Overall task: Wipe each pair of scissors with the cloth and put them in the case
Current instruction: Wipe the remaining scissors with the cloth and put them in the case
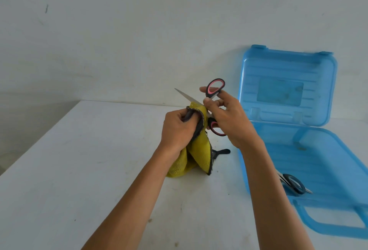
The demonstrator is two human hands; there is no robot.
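My right hand (229,118) holds a pair of scissors with black and pink handles (215,88), their blades spread apart above the table. My left hand (177,128) grips a yellow cloth (197,154) with a dark edge, wrapped round one blade; the other blade sticks out up and to the left. The cloth hangs down to the table. An open blue case (318,160) lies to the right, and a pair of dark-handled scissors (294,184) rests inside near its front left corner.
Behind the hanging cloth, a black handle (222,151) of another tool lies on the white table (79,170). The case lid (286,84) stands upright against the pale wall. The table's left edge runs diagonally at the far left.
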